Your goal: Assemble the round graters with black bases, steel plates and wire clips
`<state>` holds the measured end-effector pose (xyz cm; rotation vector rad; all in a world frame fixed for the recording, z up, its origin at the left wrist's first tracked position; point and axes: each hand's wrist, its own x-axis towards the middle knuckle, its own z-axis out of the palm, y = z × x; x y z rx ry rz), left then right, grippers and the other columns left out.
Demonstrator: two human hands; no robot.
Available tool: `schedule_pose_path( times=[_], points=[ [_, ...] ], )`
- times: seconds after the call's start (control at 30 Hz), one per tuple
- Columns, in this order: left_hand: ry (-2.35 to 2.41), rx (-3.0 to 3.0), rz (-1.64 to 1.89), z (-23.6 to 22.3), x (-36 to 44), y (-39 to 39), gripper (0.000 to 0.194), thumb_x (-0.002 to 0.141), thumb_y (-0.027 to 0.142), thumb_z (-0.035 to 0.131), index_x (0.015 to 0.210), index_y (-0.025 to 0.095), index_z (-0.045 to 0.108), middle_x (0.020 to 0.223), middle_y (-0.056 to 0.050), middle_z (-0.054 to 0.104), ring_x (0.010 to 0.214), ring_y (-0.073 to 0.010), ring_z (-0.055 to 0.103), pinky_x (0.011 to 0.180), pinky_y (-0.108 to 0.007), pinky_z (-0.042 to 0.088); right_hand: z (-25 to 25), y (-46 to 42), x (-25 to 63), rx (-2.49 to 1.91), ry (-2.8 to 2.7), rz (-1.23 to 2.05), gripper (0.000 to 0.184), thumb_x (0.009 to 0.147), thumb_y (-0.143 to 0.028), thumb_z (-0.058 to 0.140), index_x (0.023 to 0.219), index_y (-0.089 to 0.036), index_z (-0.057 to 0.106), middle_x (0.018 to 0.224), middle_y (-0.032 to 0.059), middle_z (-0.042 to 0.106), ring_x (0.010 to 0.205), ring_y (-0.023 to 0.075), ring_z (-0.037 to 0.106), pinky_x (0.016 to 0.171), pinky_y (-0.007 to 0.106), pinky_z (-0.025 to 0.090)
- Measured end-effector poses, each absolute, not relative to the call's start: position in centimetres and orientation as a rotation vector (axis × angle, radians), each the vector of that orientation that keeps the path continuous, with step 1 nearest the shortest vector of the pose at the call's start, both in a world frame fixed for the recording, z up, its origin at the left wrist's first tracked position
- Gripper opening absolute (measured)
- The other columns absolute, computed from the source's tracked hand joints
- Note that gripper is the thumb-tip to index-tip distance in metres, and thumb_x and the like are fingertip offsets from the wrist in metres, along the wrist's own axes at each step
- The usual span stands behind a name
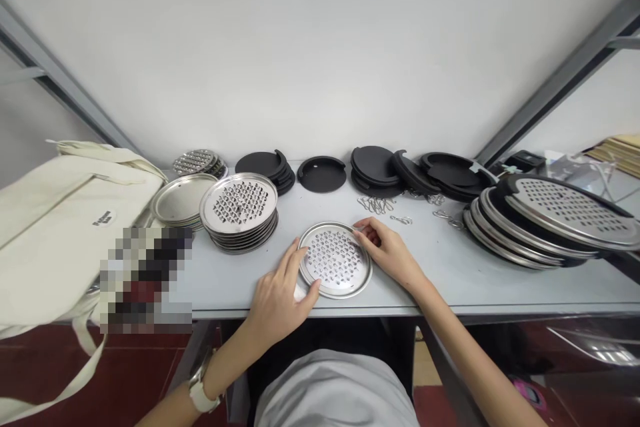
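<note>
One round perforated stainless-steel grater disc, lying flat near the grey counter's front edge, left hand fingers curled against its rim, right hand fingertips pinching opposite rim, one stacked pile of perforated steel discs just left.

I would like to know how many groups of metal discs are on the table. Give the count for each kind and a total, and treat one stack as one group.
Single perforated metal disc: 1
Stacks of perforated metal discs: 3
Stack of plain metal discs: 1
Total: 5
</note>
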<state>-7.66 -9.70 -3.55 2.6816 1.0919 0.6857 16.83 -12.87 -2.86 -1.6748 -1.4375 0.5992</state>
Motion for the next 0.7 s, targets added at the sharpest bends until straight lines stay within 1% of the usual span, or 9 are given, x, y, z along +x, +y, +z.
schedule_pose_path(
  times=[0.13,0.23,0.33,0.4,0.5,0.57,0.7],
  points=[
    [1.094,2.636,0.710,-3.4,-7.7,-9.6,0.044,0.087,0.031,0.048,0.129,0.019,0.039,0.138,-0.011,0.044,0.113,-0.0229,0.055,0.088,-0.033,0.050,-2.9,-13.0,16.7,-1.694,-1.446,0.558,0.021,0.090,-0.035,0.046,0.102,-0.020,0.054,0.067,-0.0010,0.055,0.061,0.0154,0.052,0.058,0.026,0.041],
    [1.095,2.596,0.782,-2.5,-8.1,-9.1,0.037,0.088,0.028,0.048,0.124,0.020,0.043,0.129,-0.009,0.051,0.113,-0.0201,0.054,0.084,-0.028,0.050,-2.9,-13.0,16.6,-1.714,-1.444,0.537,0.021,0.090,-0.035,0.045,0.101,-0.020,0.054,0.065,-0.0018,0.053,0.059,0.0150,0.051,0.055,0.026,0.040],
    [1.165,2.638,0.998,-0.8,-9.3,-7.9,0.034,0.086,0.025,0.053,0.119,0.020,0.047,0.118,-0.008,0.055,0.107,-0.0182,0.056,0.078,-0.024,0.050,-3.0,-13.0,16.5,-1.731,-1.450,0.515,0.021,0.090,-0.035,0.043,0.102,-0.020,0.054,0.063,-0.0024,0.051,0.057,0.0149,0.050,0.054,0.026,0.039],
    [1.214,2.664,1.159,0.5,-10.3,-7.1,0.032,0.085,0.023,0.056,0.116,0.019,0.049,0.110,-0.007,0.058,0.101,-0.0176,0.057,0.074,-0.023,0.048,-3.0,-13.0,16.4,-1.741,-1.465,0.498,0.021,0.091,-0.033,0.042,0.102,-0.019,0.053,0.062,-0.0029,0.050,0.055,0.0147,0.049,0.054,0.026,0.038],
    [1.319,2.674,1.308,1.8,-11.9,-5.9,0.027,0.083,0.024,0.059,0.108,0.018,0.054,0.100,-0.006,0.060,0.094,-0.0171,0.059,0.073,-0.024,0.046,-3.1,-13.0,16.3,-1.755,-1.491,0.479,0.020,0.091,-0.030,0.040,0.103,-0.019,0.052,0.059,-0.0040,0.047,0.053,0.0143,0.047,0.053,0.026,0.037],
    [1.407,2.698,1.307,2.2,-12.6,-5.3,0.022,0.083,0.026,0.060,0.103,0.018,0.056,0.097,-0.004,0.061,0.091,-0.0163,0.059,0.070,-0.023,0.045,-3.1,-13.0,16.2,-1.761,-1.500,0.474,0.018,0.091,-0.029,0.040,0.103,-0.020,0.051,0.059,-0.0044,0.046,0.053,0.0142,0.046,0.054,0.026,0.036],
    [1.514,2.759,1.161,2.1,-13.3,-4.6,0.020,0.086,0.031,0.059,0.102,0.020,0.059,0.095,-0.001,0.063,0.086,-0.0143,0.061,0.061,-0.021,0.040,-3.1,-12.9,16.2,-1.761,-1.511,0.472,0.017,0.091,-0.028,0.040,0.103,-0.020,0.050,0.060,-0.0046,0.046,0.053,0.0141,0.046,0.054,0.025,0.036]
  ],
)
